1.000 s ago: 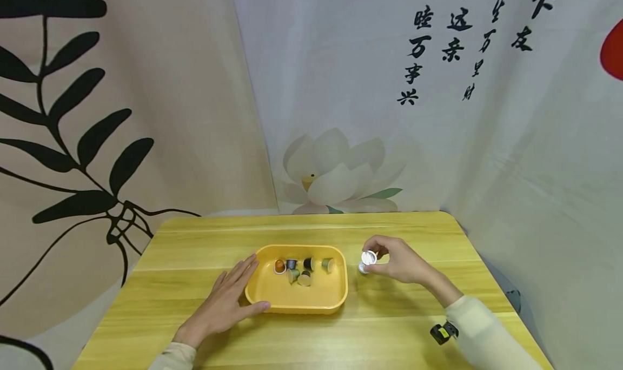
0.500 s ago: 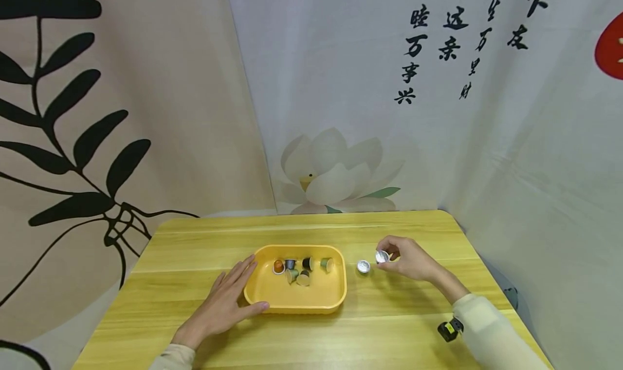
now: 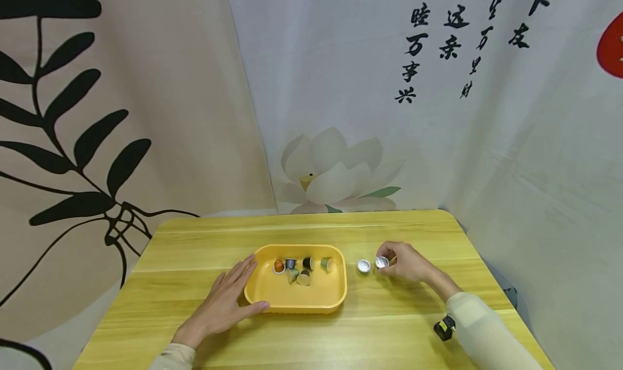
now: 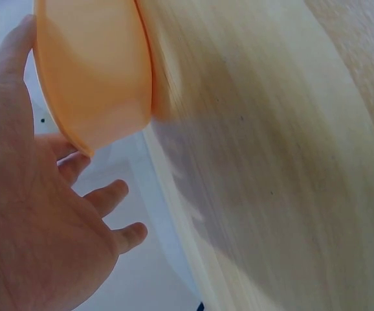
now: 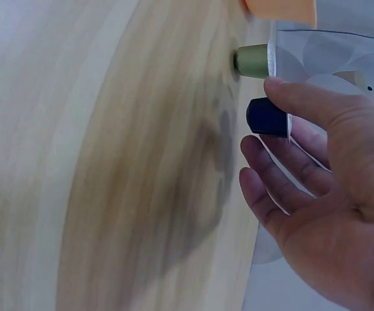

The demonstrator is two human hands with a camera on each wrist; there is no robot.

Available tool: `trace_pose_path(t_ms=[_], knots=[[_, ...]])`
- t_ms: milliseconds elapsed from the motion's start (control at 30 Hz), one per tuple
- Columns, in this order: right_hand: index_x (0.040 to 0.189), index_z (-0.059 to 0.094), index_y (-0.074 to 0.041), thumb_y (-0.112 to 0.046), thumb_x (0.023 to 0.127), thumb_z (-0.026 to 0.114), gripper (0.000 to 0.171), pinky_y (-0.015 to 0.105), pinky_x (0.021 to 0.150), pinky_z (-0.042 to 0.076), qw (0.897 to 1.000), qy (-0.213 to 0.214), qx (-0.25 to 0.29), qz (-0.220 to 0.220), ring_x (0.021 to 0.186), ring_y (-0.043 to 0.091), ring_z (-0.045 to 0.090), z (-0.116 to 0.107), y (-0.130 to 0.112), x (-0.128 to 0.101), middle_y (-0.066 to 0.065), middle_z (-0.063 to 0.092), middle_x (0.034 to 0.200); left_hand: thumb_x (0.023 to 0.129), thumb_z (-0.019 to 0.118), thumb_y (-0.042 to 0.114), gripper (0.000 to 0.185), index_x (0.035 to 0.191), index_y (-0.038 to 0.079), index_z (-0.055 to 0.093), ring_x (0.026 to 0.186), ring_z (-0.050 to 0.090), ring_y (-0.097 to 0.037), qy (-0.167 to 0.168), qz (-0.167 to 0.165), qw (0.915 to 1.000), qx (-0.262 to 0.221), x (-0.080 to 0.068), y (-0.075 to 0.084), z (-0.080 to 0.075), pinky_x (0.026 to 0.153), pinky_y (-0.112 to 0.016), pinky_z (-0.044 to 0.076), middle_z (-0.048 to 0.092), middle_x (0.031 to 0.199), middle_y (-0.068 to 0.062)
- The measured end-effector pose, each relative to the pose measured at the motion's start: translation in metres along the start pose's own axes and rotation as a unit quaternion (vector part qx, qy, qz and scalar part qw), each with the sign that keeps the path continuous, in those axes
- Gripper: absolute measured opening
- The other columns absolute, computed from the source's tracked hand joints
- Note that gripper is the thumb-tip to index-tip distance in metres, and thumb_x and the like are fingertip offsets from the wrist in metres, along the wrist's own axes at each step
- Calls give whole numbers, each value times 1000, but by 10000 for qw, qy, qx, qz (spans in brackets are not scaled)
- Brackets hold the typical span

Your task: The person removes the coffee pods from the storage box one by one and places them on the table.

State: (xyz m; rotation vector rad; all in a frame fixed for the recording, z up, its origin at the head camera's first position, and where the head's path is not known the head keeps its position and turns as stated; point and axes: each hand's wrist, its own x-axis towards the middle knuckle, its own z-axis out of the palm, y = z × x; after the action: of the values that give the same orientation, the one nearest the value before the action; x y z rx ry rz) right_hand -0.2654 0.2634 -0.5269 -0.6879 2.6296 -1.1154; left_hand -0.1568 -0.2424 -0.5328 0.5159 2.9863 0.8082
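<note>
head view: your left hand lies flat, fingers straight, against the yellow plastic tray of coffee capsules on the pale wooden counter. your right hand pinches a foil-topped dark capsule just beside a second foil-topped capsule.

right wrist view: fingers curl on the dark blue capsule, which is touching the wood; settle it upright and clear of the green capsule.

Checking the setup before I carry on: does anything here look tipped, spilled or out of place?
Mostly tidy. In the yellow tray several capsules lie tipped on their sides in a loose cluster. Two more stand on the table outside the tray: a green one and a dark one pinched by the right hand. Nothing looks spilled or damaged.
</note>
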Motion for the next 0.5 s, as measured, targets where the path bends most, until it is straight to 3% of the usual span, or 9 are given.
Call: trace_pose_path(t_ms=[500], knots=[[112, 73, -9, -10, 93, 93, 28, 21, 81, 59, 9995, -2, -315, 75, 96, 15, 71, 9, 3, 6, 2, 78, 103, 99, 76, 71, 109, 180, 14, 30, 172, 29, -52, 15, 15, 10000, 6, 1, -1, 0, 130, -89, 19, 20, 192, -3]])
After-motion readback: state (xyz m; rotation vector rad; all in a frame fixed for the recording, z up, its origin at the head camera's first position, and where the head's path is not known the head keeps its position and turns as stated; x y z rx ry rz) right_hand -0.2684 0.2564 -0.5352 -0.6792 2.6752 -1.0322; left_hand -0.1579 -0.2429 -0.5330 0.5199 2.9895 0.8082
